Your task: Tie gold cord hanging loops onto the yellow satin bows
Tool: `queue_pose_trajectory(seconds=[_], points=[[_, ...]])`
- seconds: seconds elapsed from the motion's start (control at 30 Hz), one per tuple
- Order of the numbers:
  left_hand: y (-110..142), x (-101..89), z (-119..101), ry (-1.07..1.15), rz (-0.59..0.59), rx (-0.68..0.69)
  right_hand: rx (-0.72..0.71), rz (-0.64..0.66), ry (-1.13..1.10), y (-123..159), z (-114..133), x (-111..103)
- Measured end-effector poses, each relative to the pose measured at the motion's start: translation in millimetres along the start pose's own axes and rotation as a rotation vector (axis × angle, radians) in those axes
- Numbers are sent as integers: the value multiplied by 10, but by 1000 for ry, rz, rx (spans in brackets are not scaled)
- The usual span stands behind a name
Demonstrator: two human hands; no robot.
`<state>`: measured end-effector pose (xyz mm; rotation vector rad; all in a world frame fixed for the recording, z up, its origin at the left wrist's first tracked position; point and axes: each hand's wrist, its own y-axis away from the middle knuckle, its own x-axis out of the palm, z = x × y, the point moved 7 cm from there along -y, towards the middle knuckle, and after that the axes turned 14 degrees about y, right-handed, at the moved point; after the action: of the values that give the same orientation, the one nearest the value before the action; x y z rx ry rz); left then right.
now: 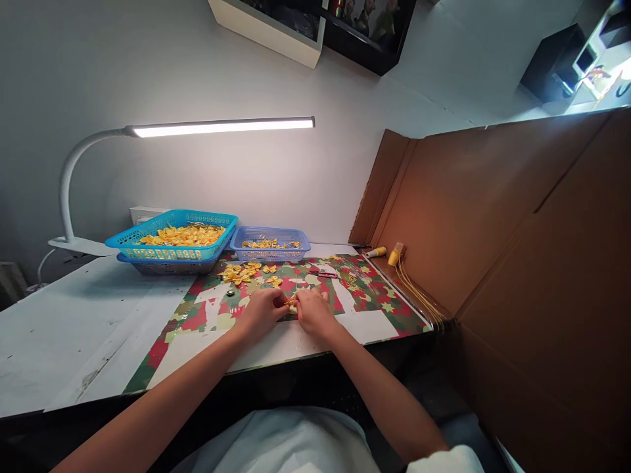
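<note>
My left hand (pixel 262 310) is closed in a pinch on a small yellow-gold piece (pixel 291 303) with what looks like thin wire. My right hand (pixel 315 311) meets it from the other side, fingers curled and pressed together at the same piece. Its exact shape is mostly hidden by my fingertips. Just beyond my left hand lies a loose pile of yellow ribbon-like flowers or bows (pixel 241 272). A single yellow bow (pixel 274 281) rests closer to my fingers. Behind my right hand, pink-handled pliers or snips (pixel 325 274) lie on the patterned sheet.
A turquoise basket (pixel 172 252) full of yellow pieces is stacked at the back left, beside a blue-violet basket (pixel 270 255) with fewer. A lamp (pixel 221 127) arches above. Cardboard (pixel 493 217) walls the right side, near gold wires (pixel 417 289) and a glue-like bottle (pixel 395 255).
</note>
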<state>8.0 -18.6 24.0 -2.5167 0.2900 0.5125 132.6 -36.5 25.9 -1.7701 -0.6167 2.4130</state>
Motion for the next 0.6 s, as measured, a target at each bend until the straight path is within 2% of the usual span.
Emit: queue_pose_trajectory(seconds=[0.13, 0.33, 0.47, 0.6], points=[[-4, -57, -5, -34, -43, 36, -14, 114, -190, 35, -44, -15], [-79, -206, 33, -47, -132, 128, -15, 238, -430, 350, -227, -270], [-103, -204, 14, -33, -121, 194, 51, 251, -455, 559, -452, -430], [-100, -192, 17, -17, -101, 182, 116, 245, -436, 673, -614, -503]])
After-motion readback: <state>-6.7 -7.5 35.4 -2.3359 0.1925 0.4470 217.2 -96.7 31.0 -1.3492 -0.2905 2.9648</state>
